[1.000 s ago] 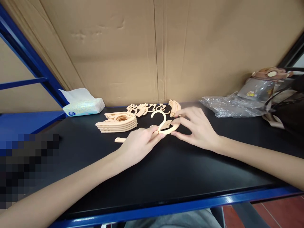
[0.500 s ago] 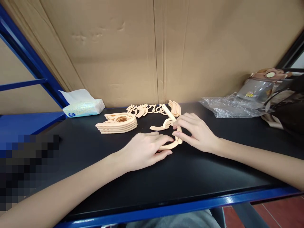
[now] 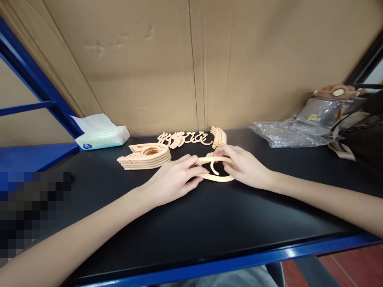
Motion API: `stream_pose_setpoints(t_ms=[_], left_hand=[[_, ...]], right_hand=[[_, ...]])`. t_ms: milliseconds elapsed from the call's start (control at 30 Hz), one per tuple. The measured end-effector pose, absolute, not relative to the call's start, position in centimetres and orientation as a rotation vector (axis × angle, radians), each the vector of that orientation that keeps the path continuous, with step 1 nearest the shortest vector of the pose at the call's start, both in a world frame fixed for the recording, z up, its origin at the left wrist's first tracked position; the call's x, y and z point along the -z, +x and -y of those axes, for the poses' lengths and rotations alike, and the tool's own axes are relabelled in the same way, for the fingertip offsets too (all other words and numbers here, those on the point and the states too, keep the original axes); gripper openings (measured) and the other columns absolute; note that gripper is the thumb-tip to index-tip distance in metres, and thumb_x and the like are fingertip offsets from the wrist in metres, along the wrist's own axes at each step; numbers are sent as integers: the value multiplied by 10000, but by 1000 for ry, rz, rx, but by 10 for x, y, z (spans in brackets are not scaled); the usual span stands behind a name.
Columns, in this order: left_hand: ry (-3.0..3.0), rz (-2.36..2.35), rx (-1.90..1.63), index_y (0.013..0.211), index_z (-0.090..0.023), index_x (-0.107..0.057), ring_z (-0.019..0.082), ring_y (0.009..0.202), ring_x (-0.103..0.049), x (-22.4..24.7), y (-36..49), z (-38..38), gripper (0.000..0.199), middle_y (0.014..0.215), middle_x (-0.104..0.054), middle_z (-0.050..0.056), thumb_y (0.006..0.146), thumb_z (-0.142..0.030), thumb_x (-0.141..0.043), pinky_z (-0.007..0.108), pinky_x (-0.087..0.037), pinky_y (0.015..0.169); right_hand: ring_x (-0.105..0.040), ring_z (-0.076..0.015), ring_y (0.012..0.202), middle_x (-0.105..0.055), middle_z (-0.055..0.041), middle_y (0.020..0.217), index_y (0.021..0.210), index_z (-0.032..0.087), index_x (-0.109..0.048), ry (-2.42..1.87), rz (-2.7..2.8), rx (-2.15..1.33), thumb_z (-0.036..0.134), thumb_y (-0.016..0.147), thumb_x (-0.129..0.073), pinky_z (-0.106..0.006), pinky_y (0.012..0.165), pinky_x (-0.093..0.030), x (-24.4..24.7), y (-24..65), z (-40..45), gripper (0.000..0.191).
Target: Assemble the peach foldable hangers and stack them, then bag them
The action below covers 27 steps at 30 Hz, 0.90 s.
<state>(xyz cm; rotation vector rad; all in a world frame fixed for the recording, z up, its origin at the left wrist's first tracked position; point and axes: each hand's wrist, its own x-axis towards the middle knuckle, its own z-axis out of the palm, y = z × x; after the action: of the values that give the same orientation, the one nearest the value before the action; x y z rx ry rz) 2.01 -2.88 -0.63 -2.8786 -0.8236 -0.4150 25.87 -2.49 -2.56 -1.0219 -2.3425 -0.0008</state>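
A cream plastic folding hanger (image 3: 220, 178) is between my two hands, just above or on the black tabletop; its arms are folded in and its curved hook shows in the middle. My left hand (image 3: 179, 175) grips the hanger's left end between thumb and fingers. On the other side, my right hand (image 3: 243, 165) is closed around the right end, covering part of it. Left of my hands stands a neat stack of folded hangers (image 3: 145, 159). Behind lie loose hook pieces (image 3: 194, 137) and a small pile of curved arm pieces (image 3: 219, 136).
A tissue pack (image 3: 103, 133) sits at the back left. At the back right are a crumpled clear plastic bag (image 3: 284, 133), a clear bottle with a brown lid (image 3: 318, 109) and a dark bag (image 3: 362, 135). Cardboard (image 3: 143, 71) walls off the rear; a blue rail (image 3: 239, 261) edges the front.
The hanger's arms, spread apart before with one pointing up and away, are now folded together. My left hand has shifted up to its left end; my right hand holds its right end.
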Motion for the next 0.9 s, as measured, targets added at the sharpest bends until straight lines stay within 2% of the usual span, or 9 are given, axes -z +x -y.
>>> stream_pose_setpoints(t_ms=[167,267,400,500,633,733,833,900], left_hand=[[-2929,815,406,1181,-249,-573,166,967,-544,9,23,31,291,1046,-577,18,923,-190,-453,268,-471,776],[-2987,855,464,1206,-245,-555,154,962,-554,9,25,32,291,1089,-568,25,935,-214,-453,261,-479,804],[-2980,892,529,1167,-231,-572,165,976,-549,9,25,30,257,1106,-572,30,950,-284,-444,284,-473,837],[-2860,969,524,1150,-202,-589,188,992,-539,10,24,26,274,1125,-571,45,963,-249,-395,327,-462,859],[-2686,1093,453,1158,-191,-608,203,927,-544,14,23,20,281,1024,-586,47,948,-244,-430,343,-463,799],[-2624,1091,430,1047,-189,-655,197,874,-542,15,23,19,234,945,-592,37,937,-265,-463,320,-452,737],[-2587,1037,430,923,-169,-661,192,856,-535,15,24,20,234,928,-597,40,944,-265,-449,304,-434,694],[-2571,1011,423,894,-156,-647,191,851,-532,14,24,20,219,921,-599,41,941,-246,-454,299,-427,679]], right_hand=[[-555,-185,858,-632,-28,916,913,198,-540,-1089,2388,-15,74,777,-434,-310,762,-389,24,259,23,213],[-551,-178,851,-623,-24,899,889,195,-543,-1101,2385,-44,71,770,-434,-312,768,-380,24,260,22,203],[-542,-165,811,-610,-7,865,860,194,-543,-1149,2395,-56,70,765,-446,-318,768,-367,25,261,21,183],[-539,-163,792,-607,-4,840,845,190,-547,-1178,2393,-16,67,762,-455,-321,763,-359,24,262,21,174],[-539,-176,880,-613,-27,909,871,185,-580,-1113,2404,85,91,800,-472,-336,814,-351,21,261,26,159],[-534,-179,932,-613,-40,952,890,190,-612,-938,2471,107,226,881,-498,-342,854,-343,17,259,33,120],[-525,-182,904,-613,-52,992,934,200,-639,-786,2559,213,380,886,-534,-335,833,-353,15,256,40,214],[-518,-169,850,-616,-56,978,933,191,-644,-748,2594,280,371,898,-516,-306,781,-369,15,254,44,224]])
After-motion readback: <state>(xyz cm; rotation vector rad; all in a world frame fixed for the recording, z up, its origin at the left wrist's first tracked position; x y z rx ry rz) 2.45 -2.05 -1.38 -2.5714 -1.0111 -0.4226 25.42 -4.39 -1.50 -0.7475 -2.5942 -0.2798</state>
